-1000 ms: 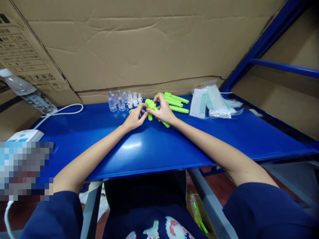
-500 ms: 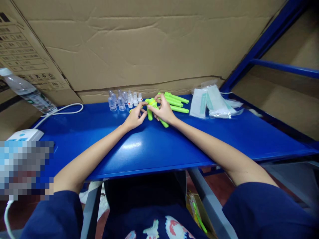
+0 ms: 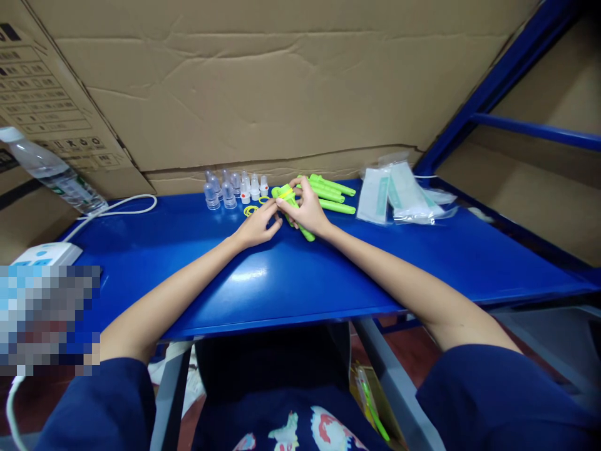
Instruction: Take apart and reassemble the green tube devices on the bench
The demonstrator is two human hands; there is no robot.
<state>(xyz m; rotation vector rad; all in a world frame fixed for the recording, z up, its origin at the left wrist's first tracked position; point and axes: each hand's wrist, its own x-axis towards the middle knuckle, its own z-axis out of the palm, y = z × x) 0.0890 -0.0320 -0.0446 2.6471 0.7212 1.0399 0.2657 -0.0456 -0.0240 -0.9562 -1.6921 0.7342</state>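
Observation:
My right hand (image 3: 310, 212) grips a small bundle of bright green plastic sticks (image 3: 287, 196) above the blue table (image 3: 282, 275). My left hand (image 3: 256, 227) meets it from the left, its fingertips pinching at the bundle's near side. A yellow rubber band seems to sit around the bundle. Loose yellow rubber bands (image 3: 251, 210) lie just left of my hands. More green sticks (image 3: 331, 191) lie in a pile behind my right hand.
Several small clear vials (image 3: 230, 188) stand at the back of the table. Clear plastic packets (image 3: 399, 193) lie at the back right. A water bottle (image 3: 47, 172), a white cable (image 3: 122, 207) and a power strip (image 3: 44, 255) are at left. Cardboard walls stand behind.
Both hands drew slightly nearer with the bundle. My left hand shifted off the yellow rubber bands, which now show on the table.

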